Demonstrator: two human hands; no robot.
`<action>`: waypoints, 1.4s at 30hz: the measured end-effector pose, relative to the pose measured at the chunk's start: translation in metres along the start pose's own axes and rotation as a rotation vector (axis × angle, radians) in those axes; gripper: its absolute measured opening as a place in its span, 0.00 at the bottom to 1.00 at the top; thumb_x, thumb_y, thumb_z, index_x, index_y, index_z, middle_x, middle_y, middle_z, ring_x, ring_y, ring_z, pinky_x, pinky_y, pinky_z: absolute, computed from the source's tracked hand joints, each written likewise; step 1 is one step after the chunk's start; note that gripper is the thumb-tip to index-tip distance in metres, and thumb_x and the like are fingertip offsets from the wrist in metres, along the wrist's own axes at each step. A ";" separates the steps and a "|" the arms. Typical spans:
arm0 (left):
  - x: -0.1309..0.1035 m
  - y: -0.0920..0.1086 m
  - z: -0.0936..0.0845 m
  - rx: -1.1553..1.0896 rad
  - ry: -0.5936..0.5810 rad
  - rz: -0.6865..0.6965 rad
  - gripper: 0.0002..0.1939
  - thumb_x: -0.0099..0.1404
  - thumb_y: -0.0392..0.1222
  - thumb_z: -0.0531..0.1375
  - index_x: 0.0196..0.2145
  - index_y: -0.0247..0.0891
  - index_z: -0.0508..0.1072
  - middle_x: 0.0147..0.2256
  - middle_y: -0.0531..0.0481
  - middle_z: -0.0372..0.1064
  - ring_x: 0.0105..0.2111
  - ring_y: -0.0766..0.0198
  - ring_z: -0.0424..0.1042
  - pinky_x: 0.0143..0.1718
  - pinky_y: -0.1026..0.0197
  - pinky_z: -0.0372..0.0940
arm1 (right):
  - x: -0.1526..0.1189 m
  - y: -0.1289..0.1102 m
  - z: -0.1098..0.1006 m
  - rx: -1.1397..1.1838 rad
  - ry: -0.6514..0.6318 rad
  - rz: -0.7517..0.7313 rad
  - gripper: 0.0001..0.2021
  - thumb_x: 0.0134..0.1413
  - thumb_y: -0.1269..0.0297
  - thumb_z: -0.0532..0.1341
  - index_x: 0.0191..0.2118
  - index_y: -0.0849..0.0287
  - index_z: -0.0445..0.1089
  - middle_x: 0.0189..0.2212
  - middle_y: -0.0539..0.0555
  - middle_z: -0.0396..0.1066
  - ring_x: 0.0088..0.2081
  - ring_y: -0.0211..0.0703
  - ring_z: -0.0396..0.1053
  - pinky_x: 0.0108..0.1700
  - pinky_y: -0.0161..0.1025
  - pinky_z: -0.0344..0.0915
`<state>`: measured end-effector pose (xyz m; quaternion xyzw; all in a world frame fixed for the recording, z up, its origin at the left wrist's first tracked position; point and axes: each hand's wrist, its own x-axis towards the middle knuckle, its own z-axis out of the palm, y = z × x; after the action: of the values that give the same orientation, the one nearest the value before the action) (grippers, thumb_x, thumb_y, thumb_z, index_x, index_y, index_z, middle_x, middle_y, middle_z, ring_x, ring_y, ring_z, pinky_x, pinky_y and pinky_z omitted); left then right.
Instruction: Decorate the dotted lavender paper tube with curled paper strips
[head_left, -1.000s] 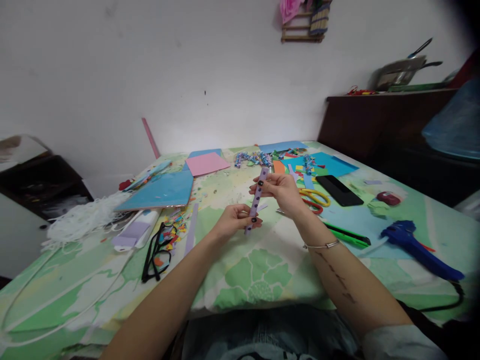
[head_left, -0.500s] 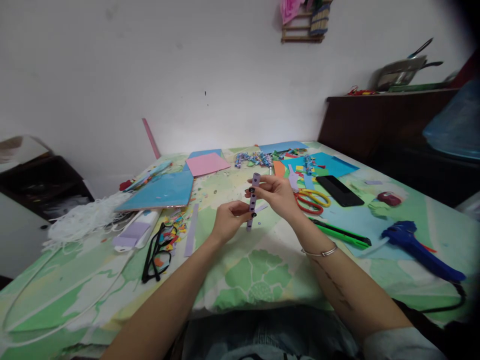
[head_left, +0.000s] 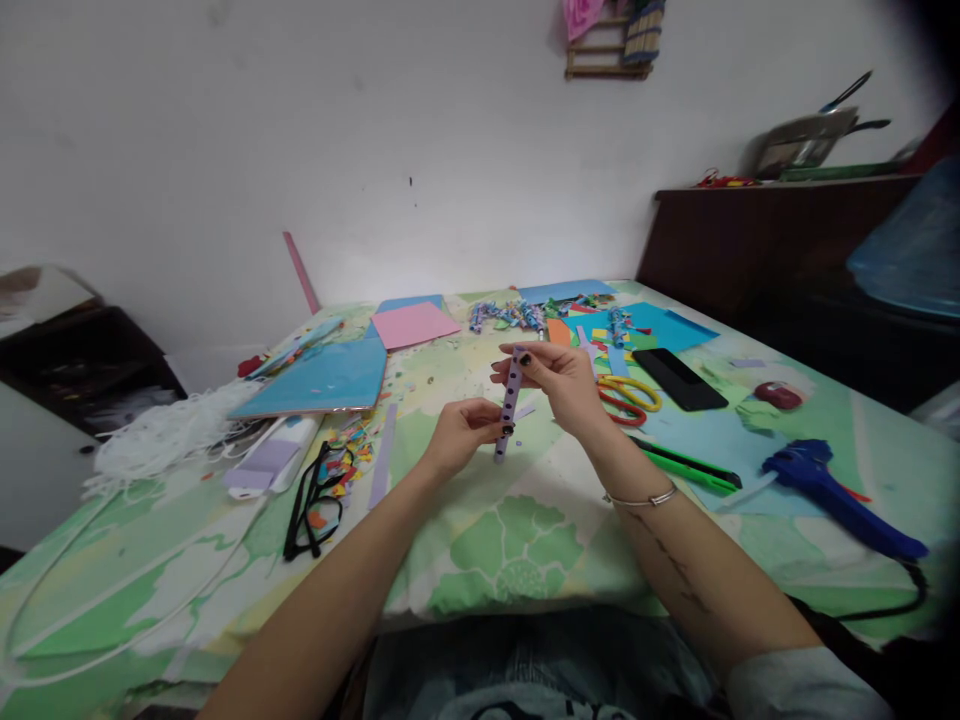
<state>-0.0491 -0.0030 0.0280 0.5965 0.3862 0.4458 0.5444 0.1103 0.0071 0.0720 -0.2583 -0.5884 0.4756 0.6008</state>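
Observation:
A thin purple strip with dark dots [head_left: 510,400] stands nearly upright between my two hands, above the middle of the table. My left hand [head_left: 463,437] pinches it near its lower end, thumb in front. Around its top end are the thumb and fingers of my right hand [head_left: 559,380]. A plain purple strip [head_left: 383,458] lies on the cloth left of my left hand. Just right of my right hand are scissors with red and yellow handles [head_left: 628,396].
Black glasses [head_left: 311,510], white string [head_left: 161,435] and a blue sheet [head_left: 322,378] lie at left. A pink sheet [head_left: 415,325] is behind. To the right are a phone [head_left: 679,379], a green cutter [head_left: 686,464] and a blue glue gun [head_left: 844,500].
My right hand has moved up slightly to the top end of the dotted strip, baring more of its middle. My left hand keeps its pinch near the bottom.

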 end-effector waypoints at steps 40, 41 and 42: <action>0.006 0.015 -0.026 -0.521 0.271 0.208 0.15 0.46 0.38 0.70 0.34 0.37 0.76 0.32 0.51 0.74 0.35 0.64 0.73 0.38 0.59 0.70 | -0.009 0.019 0.017 -0.289 -0.181 0.170 0.14 0.44 0.63 0.65 0.39 0.63 0.76 0.26 0.55 0.76 0.30 0.45 0.75 0.34 0.39 0.72; 0.006 0.015 -0.025 -0.519 0.267 0.216 0.15 0.46 0.38 0.70 0.34 0.37 0.76 0.33 0.51 0.74 0.36 0.63 0.73 0.38 0.58 0.70 | -0.009 0.021 0.016 -0.329 -0.176 0.129 0.14 0.46 0.63 0.64 0.40 0.63 0.76 0.26 0.55 0.76 0.30 0.45 0.75 0.33 0.39 0.72; 0.006 0.015 -0.025 -0.517 0.266 0.222 0.15 0.46 0.38 0.70 0.34 0.37 0.76 0.33 0.51 0.74 0.36 0.63 0.73 0.39 0.58 0.70 | -0.010 0.023 0.015 -0.380 -0.174 0.079 0.13 0.47 0.63 0.63 0.40 0.62 0.76 0.25 0.54 0.76 0.29 0.44 0.75 0.32 0.39 0.71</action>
<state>-0.0719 0.0086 0.0436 0.4134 0.2601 0.6601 0.5707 0.0912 0.0046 0.0501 -0.3478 -0.7066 0.3999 0.4689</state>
